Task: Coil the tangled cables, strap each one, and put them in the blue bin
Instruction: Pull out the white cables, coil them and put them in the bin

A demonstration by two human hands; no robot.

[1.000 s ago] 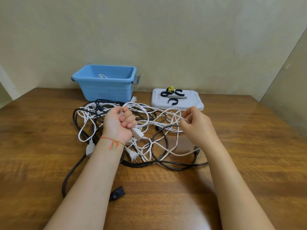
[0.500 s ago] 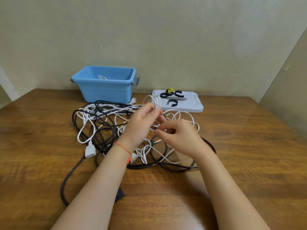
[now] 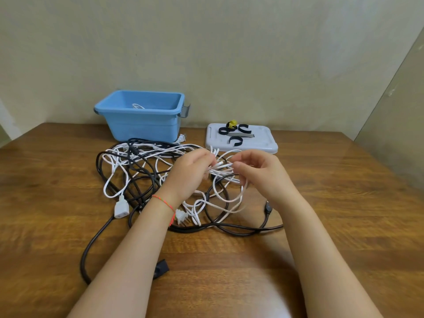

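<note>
Both hands are up over the middle of the cable pile (image 3: 160,175), working one thin white cable (image 3: 223,165). The left hand (image 3: 191,174) has its fingers curled round a small bunch of white loops, and the right hand (image 3: 257,171) pinches the same cable between thumb and fingertips just beside it, so a short stretch runs straight between the two grips. More of that white cable hangs down in loose loops below the hands onto the table (image 3: 344,203).

The rest of the tangle, black and white mixed, spreads left of and below the grip, with a white plug (image 3: 121,208) near the left wrist. The blue bin (image 3: 142,115) sits beyond the pile, up and left of the hands, with a bit of white cable already inside. The black straps (image 3: 235,140) lie on a white lid (image 3: 263,143) right behind the right hand.
</note>
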